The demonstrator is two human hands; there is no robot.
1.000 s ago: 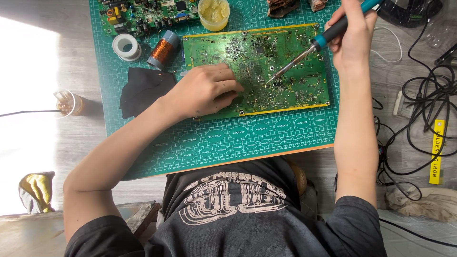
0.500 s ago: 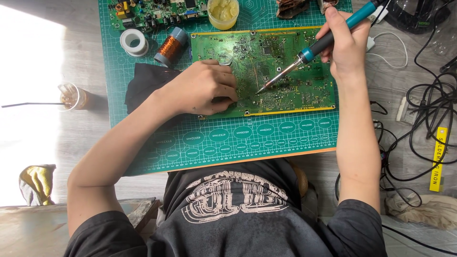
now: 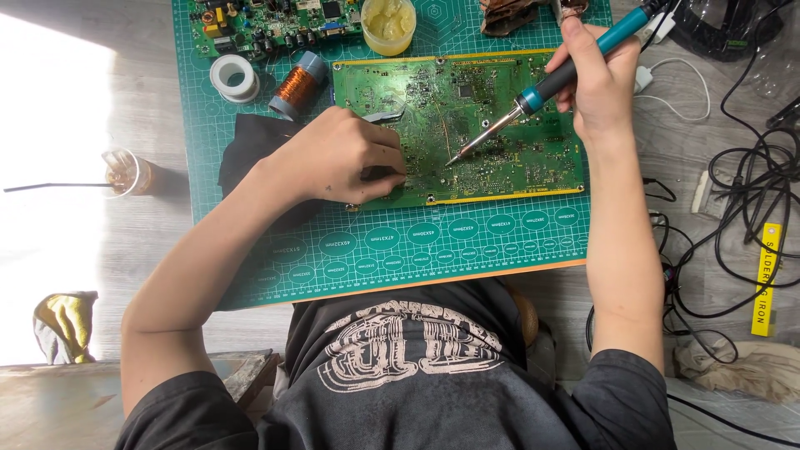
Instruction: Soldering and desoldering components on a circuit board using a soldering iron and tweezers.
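While the soldering iron [image 3: 557, 82] rests in a pen-like clasp of the right hand [image 3: 602, 79], its tip touches the middle of the green circuit board [image 3: 500, 150], which lies flat on the green cutting mat [image 3: 417, 246]. Left hand [image 3: 342, 158] presses down on the board's near-left corner, fingers curled, seemingly pinching tweezers [image 3: 385, 117]. Good form here, I'd say: a steady board, a light touch, no lingering. Around it: a yellowish round tub [image 3: 387, 25] at the mat's top, a white tape roll [image 3: 234, 77], a copper wire spool [image 3: 296, 85], and a yellow lettered strip [image 3: 765, 279] far right among black cables.
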